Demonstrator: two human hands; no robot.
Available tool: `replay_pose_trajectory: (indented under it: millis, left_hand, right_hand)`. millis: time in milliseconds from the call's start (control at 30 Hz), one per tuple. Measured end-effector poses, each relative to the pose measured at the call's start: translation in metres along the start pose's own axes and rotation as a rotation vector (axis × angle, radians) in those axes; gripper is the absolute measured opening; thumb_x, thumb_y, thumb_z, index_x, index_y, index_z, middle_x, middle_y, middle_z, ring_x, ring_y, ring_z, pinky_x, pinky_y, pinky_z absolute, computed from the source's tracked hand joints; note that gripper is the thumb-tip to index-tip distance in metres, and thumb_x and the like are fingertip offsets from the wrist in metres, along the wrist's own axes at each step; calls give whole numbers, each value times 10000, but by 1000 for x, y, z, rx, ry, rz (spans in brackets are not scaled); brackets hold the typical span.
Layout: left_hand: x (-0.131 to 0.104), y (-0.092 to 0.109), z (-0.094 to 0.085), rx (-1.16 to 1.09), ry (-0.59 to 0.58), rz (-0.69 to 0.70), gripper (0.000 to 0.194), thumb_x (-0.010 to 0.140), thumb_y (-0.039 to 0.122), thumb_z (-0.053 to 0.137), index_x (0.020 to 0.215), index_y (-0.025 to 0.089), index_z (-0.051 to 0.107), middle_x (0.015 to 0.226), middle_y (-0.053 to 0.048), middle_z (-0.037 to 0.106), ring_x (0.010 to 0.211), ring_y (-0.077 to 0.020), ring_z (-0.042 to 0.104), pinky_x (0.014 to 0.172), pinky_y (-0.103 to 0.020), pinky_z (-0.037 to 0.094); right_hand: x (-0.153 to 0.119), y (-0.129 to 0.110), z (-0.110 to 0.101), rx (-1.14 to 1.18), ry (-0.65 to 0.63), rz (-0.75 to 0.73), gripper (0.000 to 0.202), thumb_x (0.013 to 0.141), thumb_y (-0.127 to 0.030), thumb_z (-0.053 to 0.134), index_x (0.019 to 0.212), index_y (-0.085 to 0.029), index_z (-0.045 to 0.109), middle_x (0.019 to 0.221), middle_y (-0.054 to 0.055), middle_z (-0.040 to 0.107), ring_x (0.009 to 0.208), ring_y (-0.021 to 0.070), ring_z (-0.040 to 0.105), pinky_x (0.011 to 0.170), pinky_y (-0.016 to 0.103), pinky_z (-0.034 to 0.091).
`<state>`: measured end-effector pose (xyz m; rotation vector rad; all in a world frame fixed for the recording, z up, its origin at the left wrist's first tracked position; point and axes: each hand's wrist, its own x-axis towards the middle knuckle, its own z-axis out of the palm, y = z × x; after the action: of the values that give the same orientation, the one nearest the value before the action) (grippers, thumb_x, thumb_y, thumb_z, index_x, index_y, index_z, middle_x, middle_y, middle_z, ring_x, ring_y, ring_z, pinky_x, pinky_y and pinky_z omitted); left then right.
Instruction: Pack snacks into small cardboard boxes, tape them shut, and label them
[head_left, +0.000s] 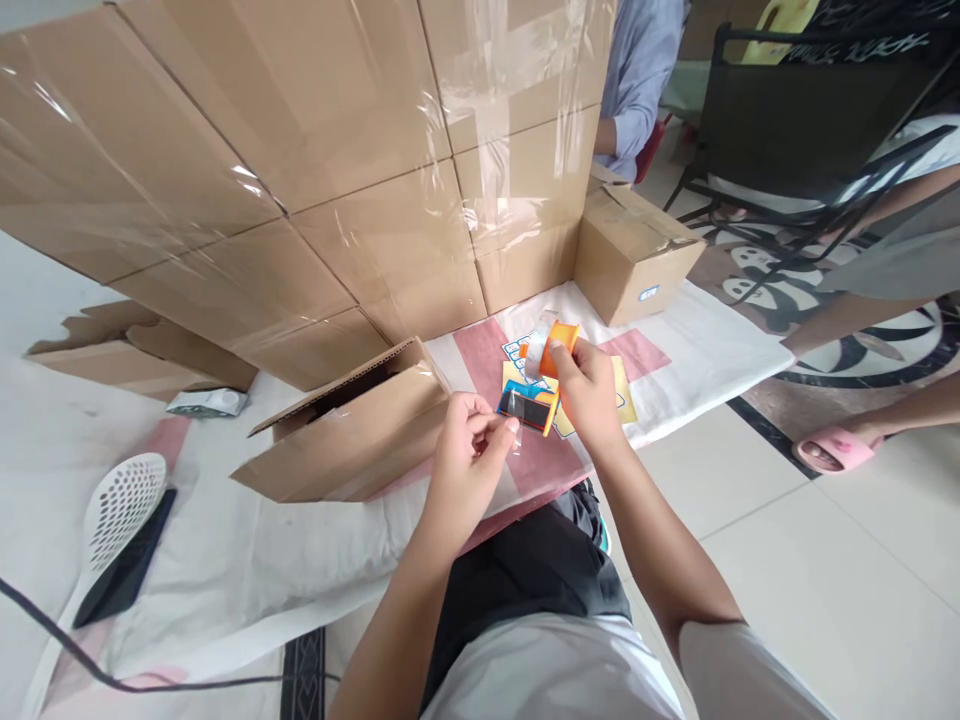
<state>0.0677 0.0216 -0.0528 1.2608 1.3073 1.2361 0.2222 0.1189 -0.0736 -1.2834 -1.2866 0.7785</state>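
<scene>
i have the left hand (474, 450) nearest, thumb and fingers pinching clear tape (516, 430), which should be limp and sticky, best taken by its edge. the right hand (590, 388) grips the orange dispenser (562, 350) above the tablecloth (534, 472); i judge it light and stiff, easiest held round its body. to the left, an open carton (367, 440) gapes, too dark inside to tell its contents. farther off, a smaller carton (637, 255) sits beside stacked boxes (367, 240).
</scene>
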Motion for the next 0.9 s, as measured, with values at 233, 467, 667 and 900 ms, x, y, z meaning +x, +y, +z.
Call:
replay_pose_trajectory:
  millis: [233,467,667,900]
  left_hand:
    - [-4,11,-3,-58,-11,-22,267,941,290,650,913,244,388,680,73,588,652,-98,556,657,-215,423]
    - [0,5,-5,-102,-43,-78,303,906,288,681,889,241,382,680,70,594,657,-99,570,664,-214,434]
    - [-9,-17,8,-110,31,-52,303,915,266,665,861,235,369,711,67,558,665,-86,548,674,-207,444]
    - [-14,-4,5,-118,61,6,303,926,251,674,874,236,376,742,60,589,672,-84,574,683,-213,463]
  right_hand:
    - [-8,7,-1,-89,3,-31,442,962,-486,518,634,-233,364,561,-48,355,541,113,315,541,301,232]
    - [-5,11,-9,-88,-16,-33,413,952,-469,514,640,-230,388,581,-42,374,553,117,336,549,303,237]
    - [-5,15,-8,-69,-40,-4,410,947,-475,505,638,-224,409,591,-41,373,571,119,342,562,305,249]
    - [-10,14,-4,-135,-28,-72,431,980,-476,508,639,-232,406,570,-39,390,549,127,356,566,312,262]
